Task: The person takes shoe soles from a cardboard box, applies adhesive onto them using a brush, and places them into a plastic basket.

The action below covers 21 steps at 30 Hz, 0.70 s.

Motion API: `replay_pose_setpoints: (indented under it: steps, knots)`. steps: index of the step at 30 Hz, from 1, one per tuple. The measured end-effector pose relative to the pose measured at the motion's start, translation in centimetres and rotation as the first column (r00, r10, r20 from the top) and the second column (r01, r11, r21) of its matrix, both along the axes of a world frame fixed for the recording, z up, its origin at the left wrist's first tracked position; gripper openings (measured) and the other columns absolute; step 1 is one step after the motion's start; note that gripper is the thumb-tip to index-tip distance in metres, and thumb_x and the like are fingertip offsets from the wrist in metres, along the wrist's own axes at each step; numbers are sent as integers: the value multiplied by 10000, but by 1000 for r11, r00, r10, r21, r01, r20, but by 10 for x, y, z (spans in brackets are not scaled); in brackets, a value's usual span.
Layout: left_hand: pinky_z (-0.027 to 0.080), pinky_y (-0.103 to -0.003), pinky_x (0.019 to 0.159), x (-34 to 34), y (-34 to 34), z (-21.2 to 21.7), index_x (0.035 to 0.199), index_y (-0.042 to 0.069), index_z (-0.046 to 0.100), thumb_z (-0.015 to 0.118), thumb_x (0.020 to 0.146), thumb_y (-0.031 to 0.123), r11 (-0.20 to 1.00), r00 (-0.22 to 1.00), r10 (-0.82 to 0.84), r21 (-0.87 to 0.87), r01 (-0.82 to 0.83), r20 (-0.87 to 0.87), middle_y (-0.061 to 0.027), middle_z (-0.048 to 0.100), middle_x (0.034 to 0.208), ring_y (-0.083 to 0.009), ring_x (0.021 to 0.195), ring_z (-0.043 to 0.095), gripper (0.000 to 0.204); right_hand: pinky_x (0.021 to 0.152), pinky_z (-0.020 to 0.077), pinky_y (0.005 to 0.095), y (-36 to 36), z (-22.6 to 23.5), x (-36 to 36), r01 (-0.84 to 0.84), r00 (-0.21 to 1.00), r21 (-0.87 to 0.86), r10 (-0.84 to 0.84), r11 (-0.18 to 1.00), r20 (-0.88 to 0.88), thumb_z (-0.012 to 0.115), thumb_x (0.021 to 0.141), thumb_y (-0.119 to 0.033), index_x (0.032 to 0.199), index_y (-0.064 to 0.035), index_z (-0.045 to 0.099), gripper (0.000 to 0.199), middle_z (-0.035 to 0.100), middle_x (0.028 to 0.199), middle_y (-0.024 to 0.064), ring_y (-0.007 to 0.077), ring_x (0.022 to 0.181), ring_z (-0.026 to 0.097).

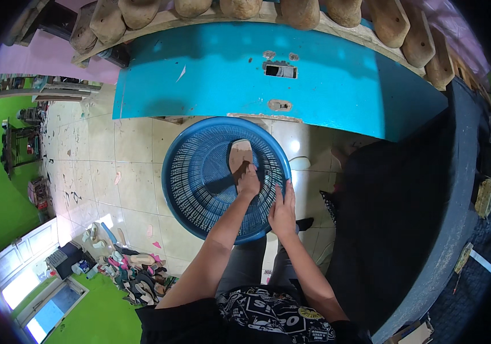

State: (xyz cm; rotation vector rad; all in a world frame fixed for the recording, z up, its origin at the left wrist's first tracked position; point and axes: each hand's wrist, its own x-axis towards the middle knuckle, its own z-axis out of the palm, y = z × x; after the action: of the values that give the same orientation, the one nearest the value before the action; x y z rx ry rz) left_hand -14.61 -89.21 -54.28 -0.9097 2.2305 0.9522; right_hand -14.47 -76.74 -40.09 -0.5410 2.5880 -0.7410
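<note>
A round blue plastic basket (172, 198) with slotted sides stands in front of me, above my legs. Inside it is a sandal (241, 151) with a beige footbed and what looks like a dark brown strap. My left hand (249, 182) reaches into the basket, its fingers closed around the sandal's strap area. My right hand (283, 213) is at the basket's right rim, with its fingers lying along and over the edge and gripping it. The sandal's heel end is partly hidden by my left hand.
A turquoise board table (199, 74) with a cut-out lies just beyond the basket. Wooden shoe lasts (240, 7) line a rack behind it. Black cloth (389, 200) hangs at the right. Scraps and footwear pieces (142, 275) are heaped on the tiled floor (136, 189) at the lower left.
</note>
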Motion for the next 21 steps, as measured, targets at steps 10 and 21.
replay_pose_setpoints:
  steps: [10,21]
  knots:
    - [385,-442,787,-36,-49,23,1237,116,270,456,709,220,975,996,-86,-204,87,14,-185,562,918,-314,878,535,569,954,235,429,-2,-2,1,5,1000,19,-5,1000,-14,431,723,0,1193,17,310,486,187,1268,266,409,1164,217]
    - [282,-411,901,-61,-64,9,1141,187,453,394,770,249,907,921,-350,-184,379,174,-71,409,1180,-252,1118,348,381,942,261,422,-5,1,-3,-1,1000,53,2,999,-22,467,676,23,1179,34,314,526,191,1253,283,423,1134,248]
